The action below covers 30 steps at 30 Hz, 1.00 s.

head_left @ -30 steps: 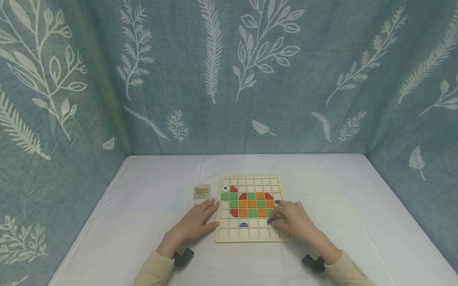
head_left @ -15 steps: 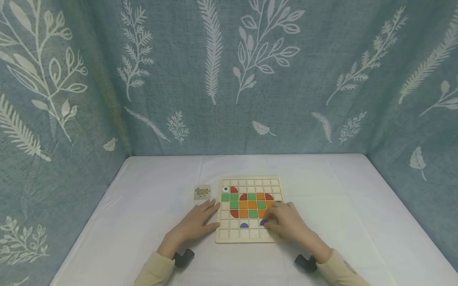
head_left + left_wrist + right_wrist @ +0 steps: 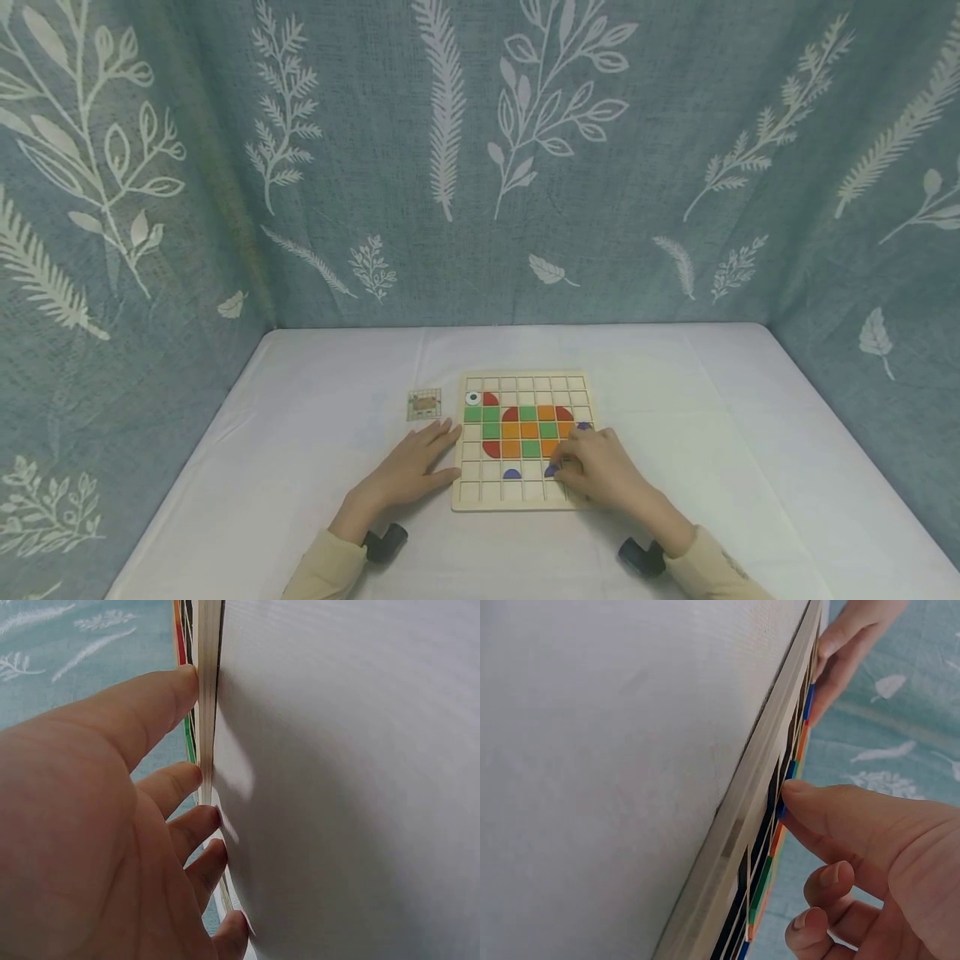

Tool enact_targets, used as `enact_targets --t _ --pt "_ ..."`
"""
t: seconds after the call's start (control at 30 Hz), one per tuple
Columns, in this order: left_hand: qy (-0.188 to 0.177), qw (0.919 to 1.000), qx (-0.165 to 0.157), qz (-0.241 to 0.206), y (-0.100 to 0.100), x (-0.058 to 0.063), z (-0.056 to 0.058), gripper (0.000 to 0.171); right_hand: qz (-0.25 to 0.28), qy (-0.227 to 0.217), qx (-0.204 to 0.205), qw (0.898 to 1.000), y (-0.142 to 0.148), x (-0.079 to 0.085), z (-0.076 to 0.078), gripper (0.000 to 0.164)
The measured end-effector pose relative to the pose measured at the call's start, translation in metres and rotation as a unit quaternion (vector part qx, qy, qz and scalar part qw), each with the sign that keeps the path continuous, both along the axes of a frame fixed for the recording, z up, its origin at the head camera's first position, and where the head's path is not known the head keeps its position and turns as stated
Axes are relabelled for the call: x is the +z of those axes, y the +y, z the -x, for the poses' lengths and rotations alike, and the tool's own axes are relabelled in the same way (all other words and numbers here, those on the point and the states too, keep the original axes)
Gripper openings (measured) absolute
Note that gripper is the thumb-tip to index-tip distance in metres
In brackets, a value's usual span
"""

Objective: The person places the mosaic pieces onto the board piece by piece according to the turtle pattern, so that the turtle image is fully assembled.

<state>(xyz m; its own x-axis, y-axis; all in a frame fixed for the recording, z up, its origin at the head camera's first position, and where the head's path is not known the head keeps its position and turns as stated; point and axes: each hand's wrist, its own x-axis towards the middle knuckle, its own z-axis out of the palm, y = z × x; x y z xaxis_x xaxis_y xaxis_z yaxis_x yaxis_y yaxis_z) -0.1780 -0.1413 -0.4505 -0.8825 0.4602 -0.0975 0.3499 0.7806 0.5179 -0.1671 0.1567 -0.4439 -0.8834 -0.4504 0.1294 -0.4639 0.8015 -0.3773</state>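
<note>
A wooden grid board point(image 3: 491, 506) lies on the table, with coloured tiles forming an animal figure in its cells. My right hand point(image 3: 600, 467) is over the board's lower right part and pinches a blue half-round tile point(image 3: 551, 471) between thumb and forefinger. In the right wrist view the thumb presses on that blue tile point(image 3: 786, 796) at a cell; whether it lies flat is hidden. My left hand point(image 3: 408, 467) rests along the board's left edge, fingers extended and spread, touching the edge point(image 3: 208, 712). Another blue half-round tile point(image 3: 512, 473) sits in a lower cell.
A small pattern card point(image 3: 424, 404) lies left of the board on the white-covered table point(image 3: 337, 375). A blue tile point(image 3: 584, 426) shows at the figure's right end, beyond my right hand. A leaf-patterned curtain point(image 3: 480, 167) surrounds the table's back and sides.
My right hand has shifted left over the board, carrying the blue half-round tile one cell or so left; in the last half second it barely moves. My left hand stays put.
</note>
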Motion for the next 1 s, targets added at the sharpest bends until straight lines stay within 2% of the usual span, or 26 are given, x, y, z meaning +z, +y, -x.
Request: enact_targets --t 0.67,0.87,1.0 --pt "0.002 1.0000 -0.007 0.001 -0.004 0.001 -0.001 0.062 -0.009 -0.005 -0.001 1.000 -0.001 0.000 0.000 0.008" --pt "-0.011 0.9999 -0.002 -0.001 -0.005 0.002 -0.001 0.059 -0.007 0.002 -0.017 1.000 0.005 0.002 0.003 0.007" --pt "-0.018 0.9998 0.000 -0.012 -0.007 0.005 -0.001 0.054 0.002 0.008 -0.037 0.999 0.013 0.007 0.007 0.013"
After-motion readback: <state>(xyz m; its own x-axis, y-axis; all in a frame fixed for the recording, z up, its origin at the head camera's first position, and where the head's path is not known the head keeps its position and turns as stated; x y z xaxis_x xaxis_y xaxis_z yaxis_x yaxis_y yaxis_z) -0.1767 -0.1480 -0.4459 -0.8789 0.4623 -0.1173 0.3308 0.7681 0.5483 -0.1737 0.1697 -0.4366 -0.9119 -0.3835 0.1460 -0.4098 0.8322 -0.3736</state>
